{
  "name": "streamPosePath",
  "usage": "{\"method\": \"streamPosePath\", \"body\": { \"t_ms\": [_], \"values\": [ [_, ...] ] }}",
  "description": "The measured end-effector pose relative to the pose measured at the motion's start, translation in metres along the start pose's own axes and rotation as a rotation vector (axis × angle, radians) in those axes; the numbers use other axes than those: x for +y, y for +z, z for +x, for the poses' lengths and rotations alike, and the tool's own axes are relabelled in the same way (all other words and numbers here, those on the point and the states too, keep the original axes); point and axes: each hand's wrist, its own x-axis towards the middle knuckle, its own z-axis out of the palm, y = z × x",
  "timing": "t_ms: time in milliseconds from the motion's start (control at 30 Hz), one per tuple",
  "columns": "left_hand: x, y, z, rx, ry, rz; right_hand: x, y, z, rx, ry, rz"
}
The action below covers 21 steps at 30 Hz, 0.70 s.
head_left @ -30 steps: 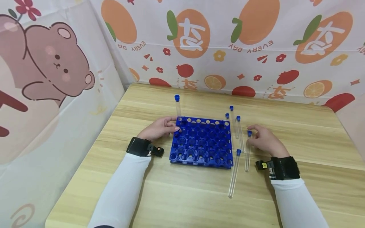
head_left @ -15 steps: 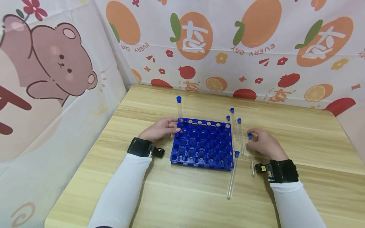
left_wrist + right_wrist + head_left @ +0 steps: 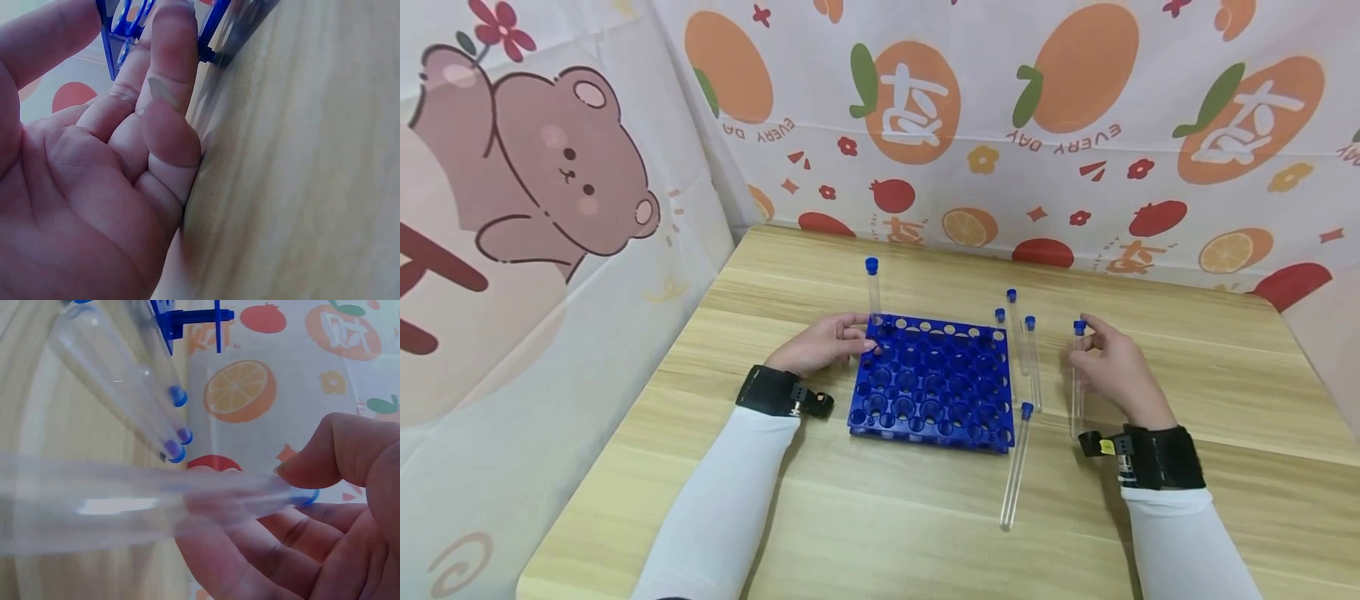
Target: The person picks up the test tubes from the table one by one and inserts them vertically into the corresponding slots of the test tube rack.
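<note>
A blue test tube rack (image 3: pixel 932 387) with rows of round holes sits on the table. My left hand (image 3: pixel 816 346) grips its left edge, thumb on the top plate; part of the rack (image 3: pixel 209 34) shows beyond the fingers in the left wrist view. One blue-capped test tube (image 3: pixel 874 287) stands upright in the back left corner hole. To the right of the rack, my right hand (image 3: pixel 1116 367) pinches a clear test tube (image 3: pixel 1078 396) just below its blue cap. That tube (image 3: pixel 119 506) crosses the right wrist view, bottom end toward the camera.
Several capped tubes lie right of the rack, among them one test tube (image 3: pixel 1034 367) beside its edge and another test tube (image 3: pixel 1017 471) nearer the front. The wooden table (image 3: pixel 880 533) meets a fruit-printed cloth (image 3: pixel 1075 192) at the back.
My right hand has taken hold of a tube by its cap end, raised it, and moved right with it, away from the rack. The left hand keeps its grip on the rack.
</note>
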Motion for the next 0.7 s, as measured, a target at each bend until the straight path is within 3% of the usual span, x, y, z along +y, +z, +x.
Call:
{"method": "streamPosePath", "body": {
  "t_ms": [233, 467, 600, 700],
  "values": [
    [0.001, 0.001, -0.001, 0.005, -0.005, 0.010, -0.009, -0.004, -0.004, 0.085, -0.045, 0.032],
    [0.003, 0.002, -0.002, 0.019, 0.008, 0.036, -0.020, -0.002, -0.008, 0.231, -0.139, 0.012],
    [0.003, 0.002, -0.003, 0.012, 0.007, 0.042, -0.028, 0.003, -0.008, 0.344, -0.196, 0.059],
    [0.002, 0.002, -0.004, 0.013, 0.006, 0.041, -0.040, 0.006, -0.005, 0.380, -0.248, 0.119]
  ]
}}
